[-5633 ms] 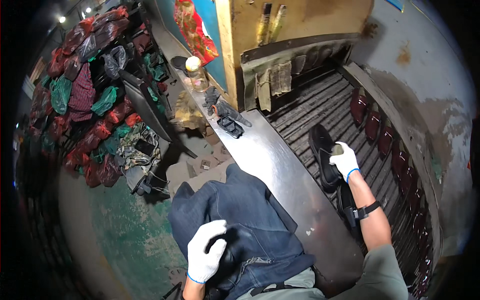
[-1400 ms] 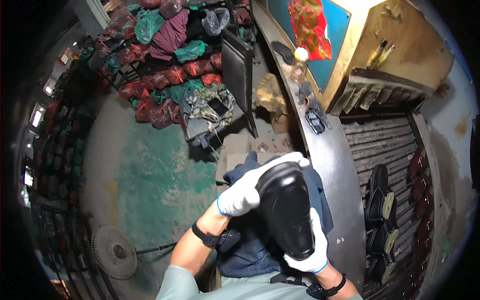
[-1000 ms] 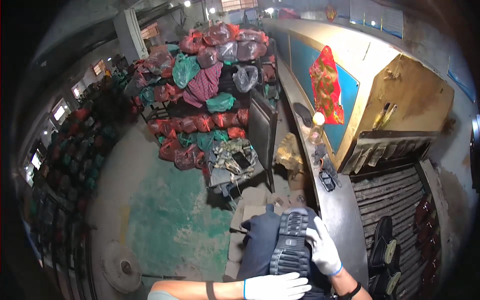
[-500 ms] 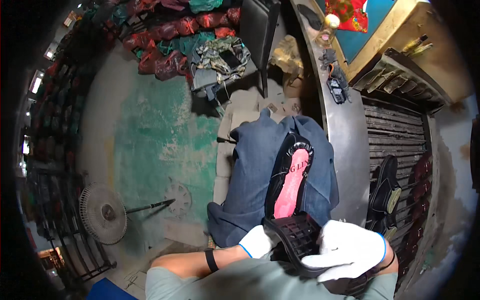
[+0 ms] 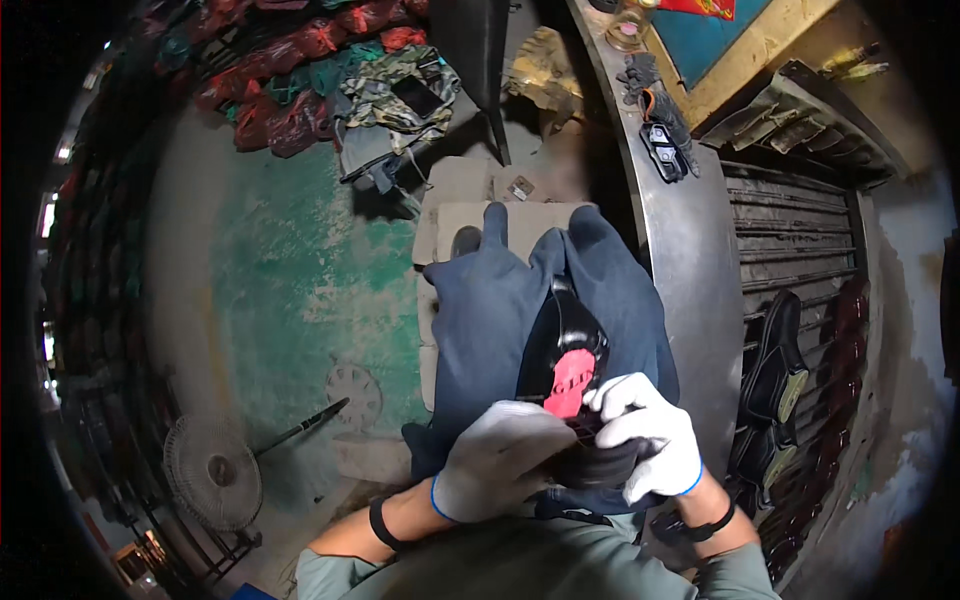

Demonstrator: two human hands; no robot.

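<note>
A black shoe upper (image 5: 548,340) lies across my lap with its underside up, showing a pink insole board (image 5: 574,377). At its near end is a black shoe sole (image 5: 603,468), partly covered by my fingers. My left hand (image 5: 508,455), in a white glove, is closed on the left side of the sole where it meets the upper. The gloved right hand (image 5: 650,435) grips the other side, fingers curled over the sole's edge beside the pink board. Both sets of fingertips are close together; how the sole sits on the upper is hidden there.
A metal bench (image 5: 690,270) runs along my right, with a black clamp-like part (image 5: 665,152) on it. Black shoes (image 5: 775,390) rest on a slatted rack beyond. A fan (image 5: 213,470) stands at the left. Ahead are a chair (image 5: 470,60), folded camouflage clothing (image 5: 400,100) and red bags (image 5: 290,120).
My left hand has come up from beneath the sole to its left side. The right hand has moved forward. The sole has tipped over and now covers the near part of the pink board.
</note>
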